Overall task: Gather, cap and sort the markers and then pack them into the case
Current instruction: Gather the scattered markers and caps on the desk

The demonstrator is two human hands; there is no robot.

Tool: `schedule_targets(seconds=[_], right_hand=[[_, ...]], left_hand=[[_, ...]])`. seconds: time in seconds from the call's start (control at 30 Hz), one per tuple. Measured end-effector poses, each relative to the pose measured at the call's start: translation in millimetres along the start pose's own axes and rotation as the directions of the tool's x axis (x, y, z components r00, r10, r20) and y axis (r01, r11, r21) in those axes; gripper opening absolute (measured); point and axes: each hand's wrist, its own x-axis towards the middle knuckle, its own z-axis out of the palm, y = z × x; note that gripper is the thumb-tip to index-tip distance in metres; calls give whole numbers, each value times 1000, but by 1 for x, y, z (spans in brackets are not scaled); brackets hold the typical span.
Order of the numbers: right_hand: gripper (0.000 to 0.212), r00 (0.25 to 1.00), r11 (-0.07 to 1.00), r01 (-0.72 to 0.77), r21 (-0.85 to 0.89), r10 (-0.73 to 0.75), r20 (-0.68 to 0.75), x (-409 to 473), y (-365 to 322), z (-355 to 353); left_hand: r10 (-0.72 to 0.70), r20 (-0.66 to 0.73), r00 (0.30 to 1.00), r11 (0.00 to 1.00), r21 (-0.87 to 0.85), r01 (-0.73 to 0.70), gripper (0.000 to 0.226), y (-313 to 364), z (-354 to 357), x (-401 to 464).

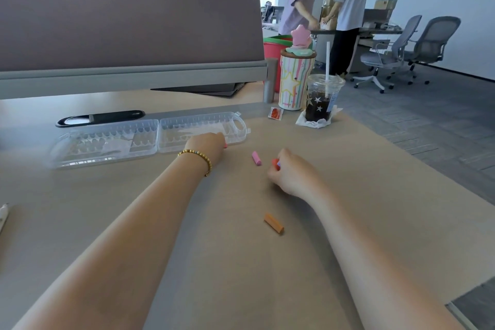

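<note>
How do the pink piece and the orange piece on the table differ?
The pink piece lies farther away, between the left hand and right hand; the orange piece lies nearer, apart from both. The orange piece looks longer than the pink piece. Both lie flat, untouched.

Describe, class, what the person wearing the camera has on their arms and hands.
Both forearms are bare, with no sleeves in view. The left wrist wears a thin bracelet of small gold-coloured beads, a few of them in other colours. The right hand and wrist show no jewellery, watch or glove.
</note>
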Motion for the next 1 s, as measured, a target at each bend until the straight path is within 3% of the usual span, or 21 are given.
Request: schedule_targets(seconds=[0.1, 0.2, 0.27, 0.33, 0.4, 0.43, 0.47, 0.5, 0.53, 0.57, 0.6, 0.67, 0.73, 0.8, 0.83, 0.9, 0.97, 1.0], right_hand=[[15, 999, 939, -31, 343, 37, -12, 11, 5, 5], [21, 990, 806, -49, 590, 117, -78, 20, 8, 12], [23, 979, 772, -55, 634, 167, -119, 25, 7, 16], [22, 973, 830, -27, 557, 150, -176, 28, 6, 18], [15, 977, 900, -12, 436, 103, -185, 32, 1, 18], [17, 983, 922, -14, 388, 83, -164, 34, -3, 18], [21, 990, 937, -20, 348, 69, -127, 37, -7, 17], [25, 995, 952, -25, 306, 53, -85, 42, -13, 17], [30, 998, 968, -31, 250, 43, -42, 46, -19, 16], [37, 999, 983, -38, 180, 39, 3, 50, -25, 15], [43, 998, 995, -48, 88, 44, 40, 54, -29, 15], [46, 996, 993, -49, -108, 57, 65, 59, -36, 18], [35, 996, 967, -6, -256, 27, 80, 59, -40, 18], [16, 991, 944, 43, -326, 0, 131, 55, -40, 13], [12, 990, 945, 59, -323, -13, 143, 51, -38, 9], [28, 993, 981, 36, -188, -14, 119, 40, -27, 2], [31, 997, 959, -62, 276, 46, 64, 28, -10, 2], [31, 993, 814, -117, 569, 99, 63, 23, -2, 3]], left_hand=[[41, -53, 998, 997, -59, -45, 27, -3, 0, 2], [58, -10, 998, 998, 19, -58, 27, -5, -2, 6], [54, 23, 998, 997, 46, -55, 29, -4, -4, 7], [30, 49, 998, 1000, -2, -30, 26, -3, -6, 6], [-49, 65, 997, 969, -240, 63, 25, -6, -7, 2], [-92, 93, 991, 868, -481, 126, 25, -8, -8, -1], [-112, 152, 982, 614, -767, 189, 25, -9, -7, -6], [-92, 234, 968, 218, -944, 249, 25, -10, -8, -12], [-43, 296, 954, -163, -944, 286, 24, -10, -9, -20], [4, 325, 946, -423, -856, 296, 23, -11, -8, -26], [20, 336, 942, -563, -774, 288, 23, -11, -7, -31], [7, 357, 934, -675, -687, 268, 23, -10, -5, -38], [-23, 368, 929, -688, -681, 253, 27, -7, -6, -43], [-45, 353, 934, -584, -769, 262, 23, -1, -9, -50], [-57, 322, 945, -472, -843, 259, 17, 3, -10, -54], [-29, 200, 979, -142, -971, 194, 15, 11, -14, -65], [105, 56, 993, 245, -969, 29, 17, 16, -21, -78], [204, 18, 979, 404, -912, -67, 17, 18, -26, -85]])
